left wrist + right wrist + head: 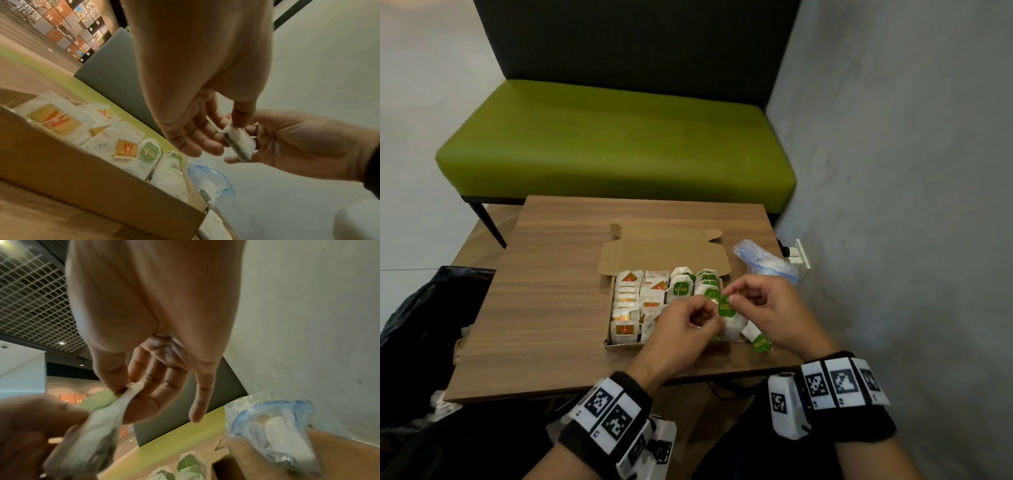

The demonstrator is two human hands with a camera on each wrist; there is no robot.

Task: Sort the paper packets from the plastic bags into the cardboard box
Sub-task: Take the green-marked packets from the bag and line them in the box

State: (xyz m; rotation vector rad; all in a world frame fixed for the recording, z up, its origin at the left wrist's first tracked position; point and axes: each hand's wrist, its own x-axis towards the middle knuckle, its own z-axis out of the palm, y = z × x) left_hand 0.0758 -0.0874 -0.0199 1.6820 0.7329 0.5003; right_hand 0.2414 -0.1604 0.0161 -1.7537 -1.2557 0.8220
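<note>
The open cardboard box (pixel 619 344) sits mid-table, filled with rows of white paper packets, orange-tagged on the left (pixel 625 329) and green-tagged on the right (pixel 681 289). Over its front right corner both hands hold one green-tagged packet (pixel 726 306). My left hand (pixel 709 315) pinches its lower part; in the left wrist view this hand (pixel 224 134) has thumb and fingers on the packet (pixel 238 144). My right hand (pixel 736 298) pinches the top edge, thumb against forefinger (pixel 123 388) on the packet (pixel 102 426). Another green-tagged packet (pixel 758 339) lies beside the box.
A clear plastic bag with a blue zip (pixel 763 260) lies right of the box near the wall, with white packets inside (pixel 275 431). A green bench (pixel 619 137) stands behind the wooden table (pixel 551 291). A black bag (pixel 424 308) sits on the floor at left.
</note>
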